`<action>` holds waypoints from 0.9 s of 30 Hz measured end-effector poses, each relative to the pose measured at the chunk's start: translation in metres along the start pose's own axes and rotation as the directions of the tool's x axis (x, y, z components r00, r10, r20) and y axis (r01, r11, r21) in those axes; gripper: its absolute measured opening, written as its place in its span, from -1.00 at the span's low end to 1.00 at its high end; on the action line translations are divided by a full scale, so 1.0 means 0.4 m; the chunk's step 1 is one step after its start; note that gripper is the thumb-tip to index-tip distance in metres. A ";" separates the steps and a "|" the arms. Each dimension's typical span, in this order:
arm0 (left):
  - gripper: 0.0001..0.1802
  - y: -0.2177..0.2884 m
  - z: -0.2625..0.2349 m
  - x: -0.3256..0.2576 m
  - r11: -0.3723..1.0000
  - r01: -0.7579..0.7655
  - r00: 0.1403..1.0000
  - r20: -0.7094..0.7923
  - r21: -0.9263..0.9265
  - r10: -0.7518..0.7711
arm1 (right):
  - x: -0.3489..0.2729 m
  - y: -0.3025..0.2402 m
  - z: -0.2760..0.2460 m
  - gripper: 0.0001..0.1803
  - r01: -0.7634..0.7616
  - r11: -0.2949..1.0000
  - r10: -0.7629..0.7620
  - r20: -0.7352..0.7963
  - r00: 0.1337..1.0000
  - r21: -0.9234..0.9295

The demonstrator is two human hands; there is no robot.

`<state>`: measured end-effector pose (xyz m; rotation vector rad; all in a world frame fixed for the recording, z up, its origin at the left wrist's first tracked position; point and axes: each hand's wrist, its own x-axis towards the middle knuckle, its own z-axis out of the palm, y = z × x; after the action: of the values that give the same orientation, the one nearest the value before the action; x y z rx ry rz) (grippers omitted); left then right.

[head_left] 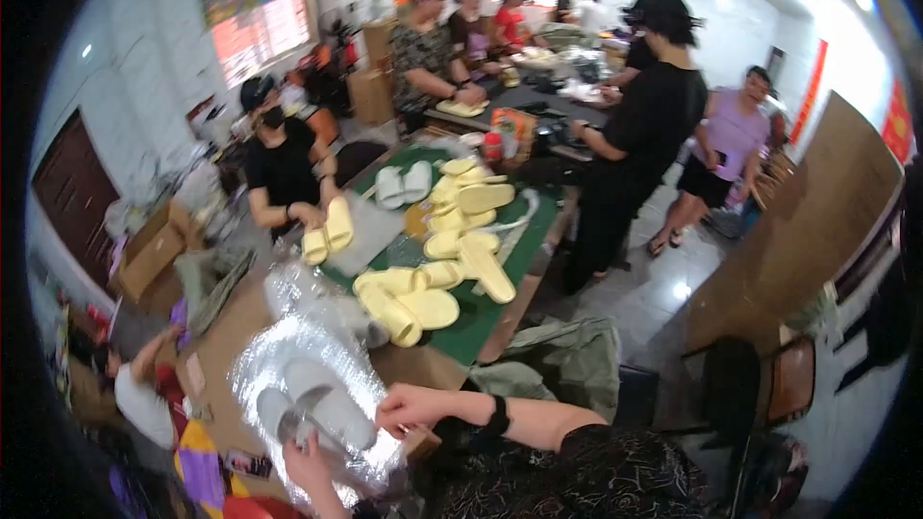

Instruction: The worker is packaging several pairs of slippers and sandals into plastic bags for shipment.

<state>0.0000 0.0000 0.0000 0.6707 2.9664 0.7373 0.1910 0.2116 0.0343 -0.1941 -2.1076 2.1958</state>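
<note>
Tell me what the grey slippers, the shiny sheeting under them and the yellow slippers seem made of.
Grey slippers: probably moulded foam or rubber; thick, matte, evenly coloured.
Shiny sheeting: likely thin plastic film, glossy with crinkled glints; metallic coating possible.
Yellow slippers: probably similar foam or rubber; smooth, dull, thick soles.

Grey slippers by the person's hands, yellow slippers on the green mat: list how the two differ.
The grey slippers are a single pair; the yellow slippers are several, some overlapping. The grey slippers lie amid shiny clear plastic; the yellow slippers lie on the green mat. The grey slippers are by the left hand; the yellow slippers are farther off. Both have a broad strap.
</note>
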 end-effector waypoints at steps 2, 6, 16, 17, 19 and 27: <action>-0.28 -0.010 0.006 0.046 0.999 -0.016 1.000 -0.012 0.032 0.016 | 0.055 0.041 -0.009 -0.76 0.172 0.984 -0.155 -0.275 0.949 0.038; -0.30 0.077 0.059 0.024 0.972 -0.040 0.995 -0.081 0.231 0.060 | 0.070 0.196 -0.058 -0.74 0.043 0.895 -0.294 -0.517 0.804 -0.443; -0.68 0.009 0.167 0.067 0.981 -0.195 0.933 -0.311 -0.019 0.179 | 0.064 0.182 0.036 -0.69 -0.140 0.765 -0.130 -0.363 0.923 -0.629; -0.73 0.044 0.154 0.064 0.991 -0.135 0.962 -0.239 0.016 0.135 | 0.062 0.181 0.026 -0.68 -0.085 0.686 -0.218 -0.315 0.924 -0.723; -0.60 0.058 0.166 0.089 0.978 -0.119 0.983 -0.157 -0.174 0.091 | 0.066 0.139 0.007 -0.63 -0.141 0.740 -0.122 -0.337 0.934 -0.658; -0.68 0.136 0.157 0.104 0.998 0.016 0.985 -0.173 0.065 -0.004 | 0.051 0.169 -0.004 -0.65 0.052 0.580 -0.380 -0.212 0.900 -0.813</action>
<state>-0.0087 0.0883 -0.0274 0.6246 3.1618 0.7357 0.1728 0.2135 -0.0338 -0.3385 -2.5234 0.8341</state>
